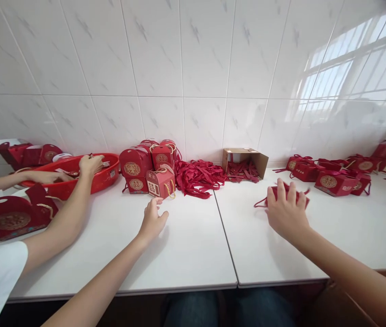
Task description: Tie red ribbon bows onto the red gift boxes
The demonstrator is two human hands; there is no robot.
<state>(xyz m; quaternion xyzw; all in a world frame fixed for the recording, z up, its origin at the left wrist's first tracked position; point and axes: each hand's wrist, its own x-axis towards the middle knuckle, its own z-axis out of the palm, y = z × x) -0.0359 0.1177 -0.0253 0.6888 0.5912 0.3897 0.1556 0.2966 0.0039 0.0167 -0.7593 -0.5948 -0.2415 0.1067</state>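
Bare forearms (111,268) cross the front edge of the worktop (189,263), ending in the wearer's left hand (152,220) and right hand (288,209). The left grip is unclosed, thumb apart, its fingertips just beside the lower front of a small red box (158,186); whether they touch it I cannot tell. That box stands upright toward the worktop's back edge, left of the seam, in front of taller red boxes (134,170).

Right of the seam, about midway between front and back edges, the right hand spreads its fingers over a ribboned red box (307,201). It is blurred and its underside is hidden, so I cannot tell whether that grip presses, pinches or merely rests.

Both boxes look like thin folded card: probably light, fairly stiff along the folds, slightly slick on the printed faces and easy to dent in the middle of a panel. The small one is best taken by opposite sides low down, near the corners, or by its gold cords (173,187). The ribboned one suits a light hold across its sides, sparing the soft ribbon.
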